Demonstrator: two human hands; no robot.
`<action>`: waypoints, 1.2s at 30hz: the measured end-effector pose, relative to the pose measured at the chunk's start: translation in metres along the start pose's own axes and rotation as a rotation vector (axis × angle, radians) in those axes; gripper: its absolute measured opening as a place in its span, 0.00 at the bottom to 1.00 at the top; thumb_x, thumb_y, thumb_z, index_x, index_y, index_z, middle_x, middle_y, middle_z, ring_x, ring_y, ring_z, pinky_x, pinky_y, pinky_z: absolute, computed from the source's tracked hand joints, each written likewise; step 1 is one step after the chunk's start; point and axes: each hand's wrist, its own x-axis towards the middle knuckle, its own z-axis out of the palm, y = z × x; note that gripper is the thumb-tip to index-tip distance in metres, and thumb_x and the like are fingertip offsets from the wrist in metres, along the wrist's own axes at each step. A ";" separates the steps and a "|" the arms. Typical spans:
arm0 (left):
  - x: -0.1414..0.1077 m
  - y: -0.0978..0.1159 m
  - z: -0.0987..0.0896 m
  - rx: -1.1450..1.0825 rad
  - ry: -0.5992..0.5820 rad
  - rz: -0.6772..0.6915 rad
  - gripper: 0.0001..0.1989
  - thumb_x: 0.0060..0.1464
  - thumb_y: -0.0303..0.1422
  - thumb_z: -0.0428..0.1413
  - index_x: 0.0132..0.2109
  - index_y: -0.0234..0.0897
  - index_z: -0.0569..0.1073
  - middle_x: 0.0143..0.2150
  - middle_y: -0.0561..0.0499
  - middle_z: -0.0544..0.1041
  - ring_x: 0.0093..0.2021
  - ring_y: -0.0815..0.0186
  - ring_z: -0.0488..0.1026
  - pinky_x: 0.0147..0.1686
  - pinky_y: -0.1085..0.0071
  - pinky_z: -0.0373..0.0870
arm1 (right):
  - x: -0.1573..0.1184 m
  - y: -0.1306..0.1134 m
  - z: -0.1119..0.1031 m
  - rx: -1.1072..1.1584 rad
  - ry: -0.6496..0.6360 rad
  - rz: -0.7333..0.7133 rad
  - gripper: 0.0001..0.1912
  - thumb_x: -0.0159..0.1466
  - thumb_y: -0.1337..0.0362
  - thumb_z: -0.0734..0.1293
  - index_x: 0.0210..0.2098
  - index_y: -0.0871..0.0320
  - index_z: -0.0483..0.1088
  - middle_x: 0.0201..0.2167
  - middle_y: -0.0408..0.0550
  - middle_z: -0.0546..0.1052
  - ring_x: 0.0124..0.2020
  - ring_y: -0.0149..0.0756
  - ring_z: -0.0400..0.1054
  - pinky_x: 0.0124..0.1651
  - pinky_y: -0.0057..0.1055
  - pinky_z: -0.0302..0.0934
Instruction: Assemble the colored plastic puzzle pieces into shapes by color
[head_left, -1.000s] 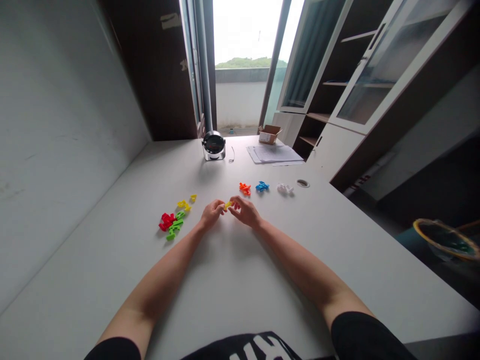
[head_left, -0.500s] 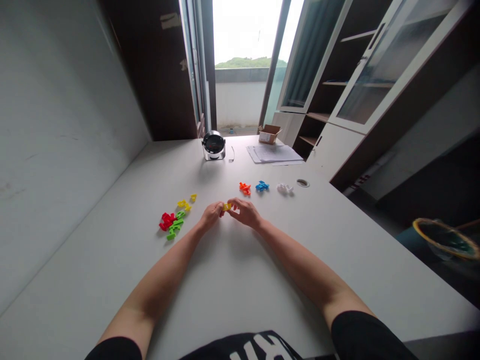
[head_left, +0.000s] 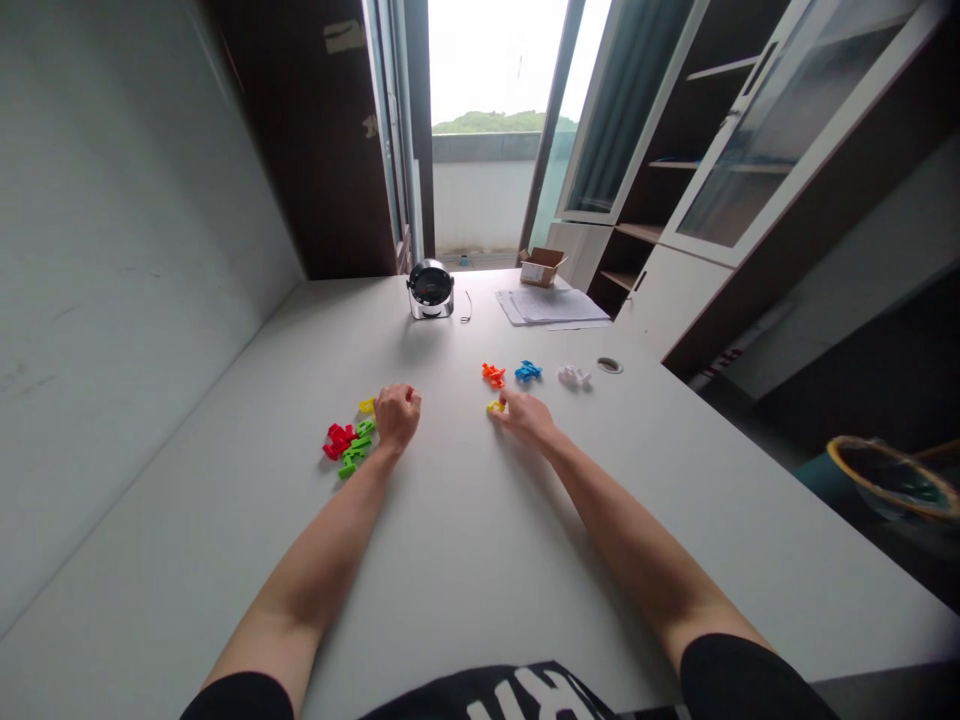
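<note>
Now the right hand (head_left: 525, 413) pinches a yellow piece (head_left: 492, 407) between its fingertips, just nearer than the orange pieces (head_left: 493, 375); a light, steady pinch probably serves best. The left hand (head_left: 398, 414) curls beside another yellow block (head_left: 366, 405); whether it holds something, I cannot tell.

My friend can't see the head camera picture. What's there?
The right hand pinches a yellow piece at a white table; the left hand is beside yellow, red and green pieces. Orange, blue and white piles lie beyond.
</note>
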 end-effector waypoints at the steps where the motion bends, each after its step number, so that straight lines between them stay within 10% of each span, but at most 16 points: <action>1: 0.002 -0.003 -0.003 0.045 0.037 0.001 0.11 0.63 0.35 0.49 0.40 0.39 0.75 0.43 0.43 0.76 0.47 0.54 0.69 0.48 0.61 0.61 | 0.000 0.001 -0.001 -0.008 -0.014 0.024 0.16 0.64 0.52 0.65 0.45 0.55 0.71 0.36 0.49 0.79 0.36 0.40 0.70 0.32 0.29 0.50; 9: 0.003 -0.023 0.003 0.231 -0.015 -0.007 0.20 0.59 0.33 0.53 0.57 0.38 0.72 0.60 0.38 0.70 0.59 0.49 0.64 0.62 0.53 0.53 | -0.001 -0.002 -0.003 -0.035 -0.006 0.101 0.19 0.65 0.52 0.64 0.51 0.53 0.70 0.37 0.50 0.79 0.35 0.40 0.71 0.32 0.29 0.50; 24: -0.010 -0.007 0.011 0.196 -0.232 0.196 0.15 0.61 0.31 0.52 0.53 0.41 0.76 0.52 0.42 0.76 0.51 0.56 0.71 0.57 0.59 0.59 | -0.027 0.011 0.016 0.037 0.191 0.061 0.22 0.68 0.60 0.62 0.61 0.51 0.63 0.41 0.48 0.79 0.38 0.39 0.72 0.40 0.30 0.56; 36: -0.022 0.013 0.022 -0.326 -0.436 0.398 0.13 0.55 0.28 0.57 0.47 0.40 0.79 0.52 0.45 0.79 0.39 0.64 0.76 0.47 0.66 0.71 | -0.029 0.010 0.018 0.368 0.260 -0.099 0.09 0.64 0.65 0.61 0.40 0.56 0.72 0.33 0.44 0.77 0.31 0.33 0.67 0.39 0.28 0.59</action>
